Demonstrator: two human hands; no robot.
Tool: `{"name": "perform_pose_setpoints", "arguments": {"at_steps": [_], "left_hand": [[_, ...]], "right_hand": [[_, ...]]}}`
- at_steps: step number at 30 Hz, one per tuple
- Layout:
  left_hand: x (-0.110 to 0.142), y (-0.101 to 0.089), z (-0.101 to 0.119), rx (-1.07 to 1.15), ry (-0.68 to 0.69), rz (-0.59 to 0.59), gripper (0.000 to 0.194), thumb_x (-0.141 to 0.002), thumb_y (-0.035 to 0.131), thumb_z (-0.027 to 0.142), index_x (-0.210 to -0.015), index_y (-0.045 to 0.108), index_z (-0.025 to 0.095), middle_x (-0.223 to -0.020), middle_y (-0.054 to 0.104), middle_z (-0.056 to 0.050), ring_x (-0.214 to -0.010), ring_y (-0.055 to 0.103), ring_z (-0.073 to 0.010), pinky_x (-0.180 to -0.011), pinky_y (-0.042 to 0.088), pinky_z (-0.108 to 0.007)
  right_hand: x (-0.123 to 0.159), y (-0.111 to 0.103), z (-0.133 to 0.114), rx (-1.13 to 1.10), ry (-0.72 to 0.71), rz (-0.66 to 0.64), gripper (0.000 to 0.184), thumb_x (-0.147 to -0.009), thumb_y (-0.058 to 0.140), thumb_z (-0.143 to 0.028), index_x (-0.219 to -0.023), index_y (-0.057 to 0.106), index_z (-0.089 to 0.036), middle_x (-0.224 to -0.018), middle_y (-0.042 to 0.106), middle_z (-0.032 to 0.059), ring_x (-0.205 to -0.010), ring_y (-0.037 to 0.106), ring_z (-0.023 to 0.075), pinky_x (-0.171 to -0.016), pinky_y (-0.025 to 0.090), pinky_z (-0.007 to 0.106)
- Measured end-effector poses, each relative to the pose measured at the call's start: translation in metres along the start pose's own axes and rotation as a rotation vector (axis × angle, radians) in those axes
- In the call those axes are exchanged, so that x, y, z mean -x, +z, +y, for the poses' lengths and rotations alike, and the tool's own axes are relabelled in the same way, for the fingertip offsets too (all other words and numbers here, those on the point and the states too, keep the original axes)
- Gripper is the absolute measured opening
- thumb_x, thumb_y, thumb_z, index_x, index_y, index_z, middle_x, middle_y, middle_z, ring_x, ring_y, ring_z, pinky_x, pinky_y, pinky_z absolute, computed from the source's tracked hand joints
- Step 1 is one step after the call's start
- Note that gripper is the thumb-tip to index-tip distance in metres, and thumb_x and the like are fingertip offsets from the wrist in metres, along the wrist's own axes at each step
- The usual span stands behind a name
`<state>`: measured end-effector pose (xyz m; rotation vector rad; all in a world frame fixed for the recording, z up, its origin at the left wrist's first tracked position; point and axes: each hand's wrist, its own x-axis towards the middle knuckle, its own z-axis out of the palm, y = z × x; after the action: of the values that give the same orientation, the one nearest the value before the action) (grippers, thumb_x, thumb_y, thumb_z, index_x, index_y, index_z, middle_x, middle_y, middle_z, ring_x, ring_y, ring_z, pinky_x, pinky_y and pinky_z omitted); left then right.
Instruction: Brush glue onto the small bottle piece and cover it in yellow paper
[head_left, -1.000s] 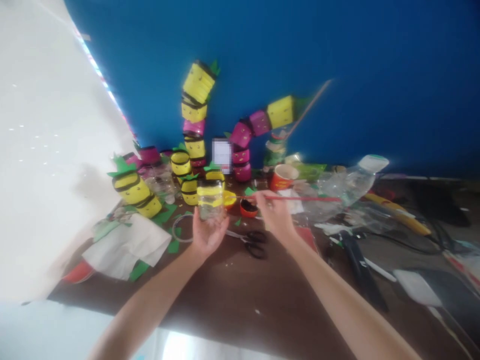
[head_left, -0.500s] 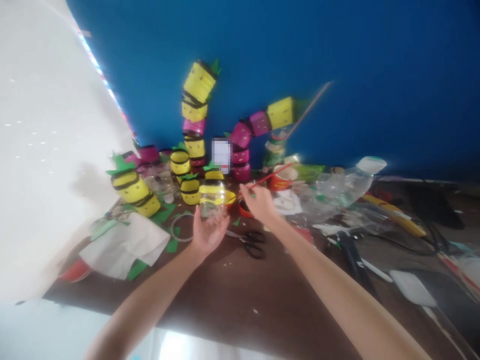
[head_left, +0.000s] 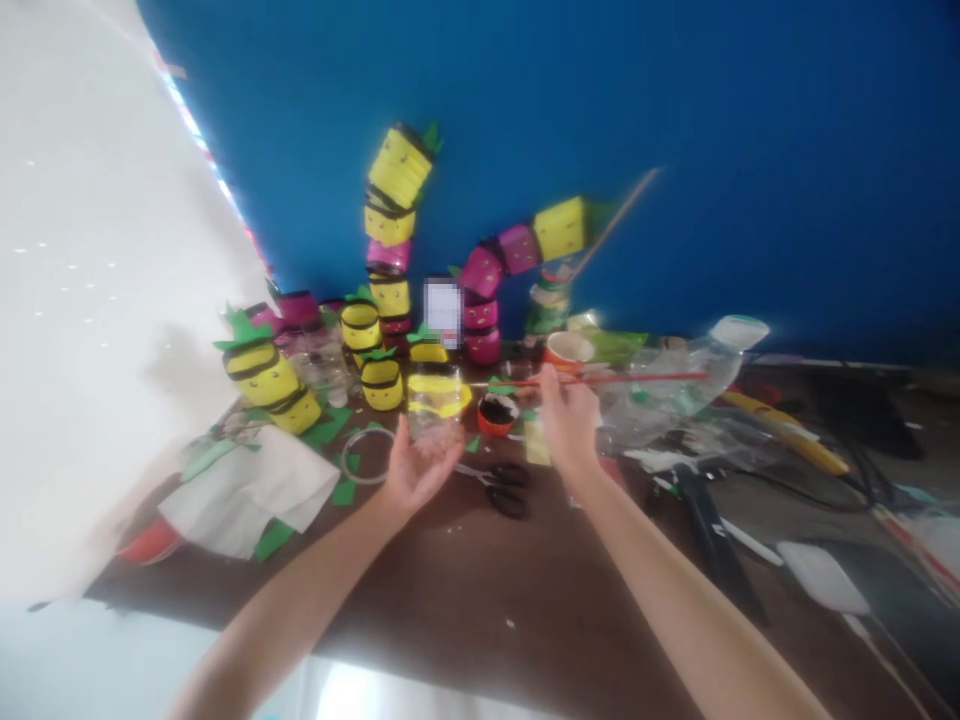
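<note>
My left hand (head_left: 421,465) is curled round the lower part of a clear plastic bottle piece (head_left: 435,425), which is partly coated in yellow paint. Held in the closed fingers of my right hand (head_left: 570,415) is a long red paintbrush (head_left: 645,377), lying nearly level with its tip close to the bottle piece's right side. Whether the bristles touch it I cannot tell. Between my hands stands a small orange-red cup (head_left: 495,422) with black paint inside. Black-handled scissors (head_left: 508,492) lie on the table in front of it.
Yellow and magenta painted bottle pieces (head_left: 381,385) with black bands stand behind. At left are a tape roll (head_left: 365,457), a white cloth (head_left: 251,490) and green scraps. A red cup (head_left: 568,350), clear bottle (head_left: 720,360) and black tool (head_left: 712,530) lie to the right on the brown table (head_left: 450,610).
My right hand first moved left with the paintbrush tilting up, then drew back right and the brush levelled. The bottle piece shifted slightly right and down in my left hand.
</note>
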<state>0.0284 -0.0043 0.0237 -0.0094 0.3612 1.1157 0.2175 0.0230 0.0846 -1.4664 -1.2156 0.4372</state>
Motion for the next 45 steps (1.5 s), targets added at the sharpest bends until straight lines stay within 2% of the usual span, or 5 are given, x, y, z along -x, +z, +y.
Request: {"name": "perform_pose_setpoints", "arguments": {"at_steps": [6, 11, 19, 40, 45], "left_hand": [[0.002, 0.002, -0.004, -0.063, -0.032, -0.007, 0.066, -0.092, 0.034, 0.057, -0.117, 0.055, 0.000, -0.093, 0.070, -0.020, -0.088, 0.069, -0.0222, -0.080, 0.056, -0.028], [0.003, 0.002, -0.006, -0.070, -0.065, -0.015, 0.061, -0.094, 0.037, 0.049, -0.128, 0.049, 0.000, -0.100, 0.070, -0.020, -0.095, 0.068, -0.0230, -0.083, 0.055, -0.030], [0.002, -0.003, -0.009, -0.131, -0.058, -0.042, 0.056, -0.093, 0.040, 0.048, -0.127, 0.052, 0.005, -0.106, 0.070, -0.018, -0.106, 0.065, -0.0238, -0.094, 0.049, -0.032], [0.004, -0.001, -0.006, -0.155, -0.061, -0.040, 0.063, -0.093, 0.038, 0.051, -0.137, 0.043, 0.007, -0.108, 0.069, -0.018, -0.097, 0.068, -0.0228, -0.093, 0.050, -0.034], [0.006, 0.004, -0.010, -0.134, -0.037, -0.068, 0.062, -0.094, 0.037, 0.048, -0.137, 0.042, 0.003, -0.111, 0.068, -0.020, -0.100, 0.067, -0.0240, -0.094, 0.049, -0.035]], "right_hand": [[0.023, -0.022, 0.024, -0.478, 0.103, 0.103, 0.033, -0.079, 0.062, -0.050, -0.072, 0.069, -0.018, -0.060, 0.066, 0.0009, -0.058, 0.061, 0.0161, -0.062, 0.048, 0.030], [0.035, -0.038, 0.030, -0.869, 0.097, -0.101, 0.016, -0.069, 0.076, -0.039, -0.067, 0.072, -0.024, -0.064, 0.069, -0.0023, -0.060, 0.064, 0.0125, -0.067, 0.052, 0.026], [0.049, -0.043, 0.020, -0.808, 0.051, -0.290, 0.009, -0.071, 0.076, -0.034, -0.075, 0.076, -0.026, -0.076, 0.076, 0.0006, -0.071, 0.071, 0.0137, -0.070, 0.056, 0.023], [0.044, -0.054, 0.024, -0.732, 0.112, -0.118, 0.012, -0.067, 0.077, -0.036, -0.067, 0.074, -0.024, -0.067, 0.074, 0.0013, -0.061, 0.069, 0.0168, -0.060, 0.055, 0.028], [0.051, -0.053, 0.018, -0.762, 0.071, -0.193, 0.012, -0.069, 0.076, -0.037, -0.069, 0.074, -0.025, -0.070, 0.074, 0.0011, -0.068, 0.071, 0.0173, -0.067, 0.056, 0.028]]}}
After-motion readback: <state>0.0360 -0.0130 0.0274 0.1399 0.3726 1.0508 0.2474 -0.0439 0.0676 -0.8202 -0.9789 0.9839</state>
